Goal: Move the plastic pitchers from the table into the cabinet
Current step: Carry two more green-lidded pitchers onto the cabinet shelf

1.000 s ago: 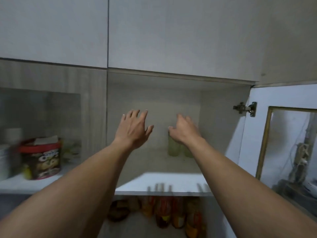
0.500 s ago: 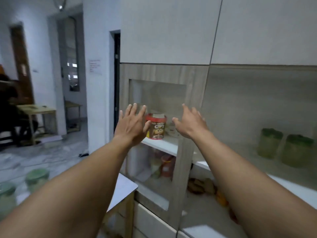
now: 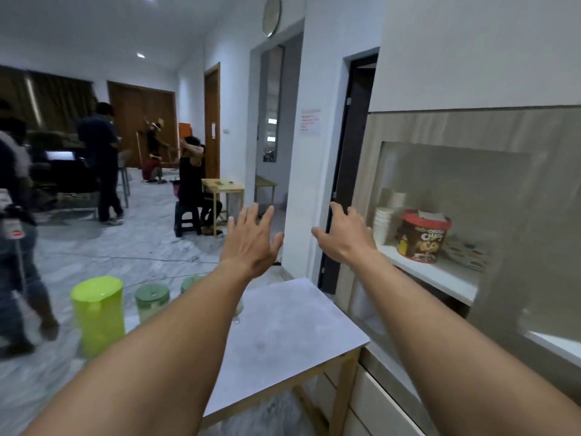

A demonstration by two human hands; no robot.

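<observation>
Head view. Both my hands are up in the air over the far end of the table. Left hand is released, fingers spread, nothing in it. Right hand is the same, empty, with its fingers loosely fanned.

Pitchers are on the table, at its left part, low in my view:
- lime pitcher, tallest and nearest me
- green-lid pitcher, just beside it
- third pitcher, mostly hidden behind my left forearm

None is in the cabinet as far as this view shows.

Step as I judge it: reach down for the next pitcher.
- Lower both hands left and down. They now hang well above the pitchers and off to the right of them.
- Wrap the body below the lid, not the lid itself, which may lift off.
- They stand close together and the plastic looks light, so come in from the open side and lift straight up before swinging right.
- The lime one is tall, so keep it upright through the turn.
- Watch the table corner by the cabinet front.

Writing:
- The red-lidded tub on the cabinet shelf reads "Choco Chips" as best I can make out. The letters are blurred.
- The wall notice has red lines too small to read.
- I see no label on any pitcher.
</observation>
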